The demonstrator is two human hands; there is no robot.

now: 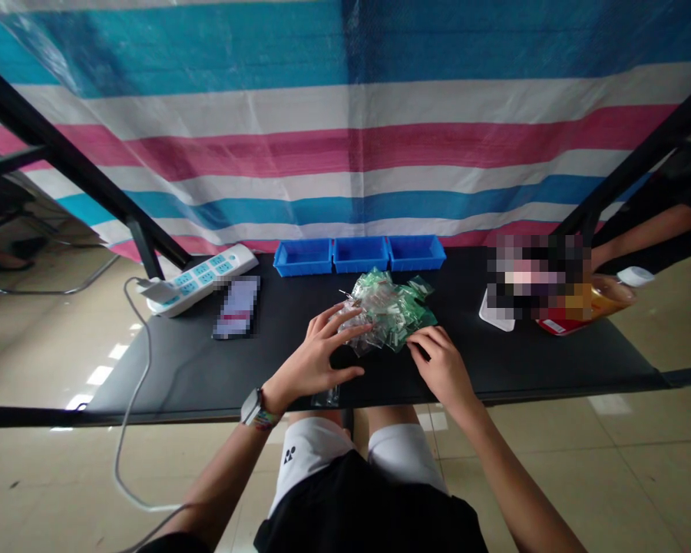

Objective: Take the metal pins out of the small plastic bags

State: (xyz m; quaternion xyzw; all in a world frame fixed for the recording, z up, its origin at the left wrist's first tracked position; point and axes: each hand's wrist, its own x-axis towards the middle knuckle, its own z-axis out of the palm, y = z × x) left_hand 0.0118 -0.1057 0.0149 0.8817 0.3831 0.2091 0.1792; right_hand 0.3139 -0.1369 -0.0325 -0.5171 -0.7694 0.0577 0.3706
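A heap of small clear and green plastic bags (385, 307) lies at the middle of the black table. My left hand (319, 353) rests at the heap's left side with fingers spread, the fingertips over the clear bags. At the right front edge of the heap, my right hand (442, 365) has its thumb and forefinger pinched together beside the green bags. What lies between those fingertips is too small to make out. One clear bag (326, 397) lies apart, near the front edge below my left hand.
Three blue bins (361, 255) stand in a row behind the heap. On the left are a power strip (207, 278) with a cable and a phone (237, 307). At the right are a white object (497, 309), a bottle (613, 292) and another person's arm (650, 236).
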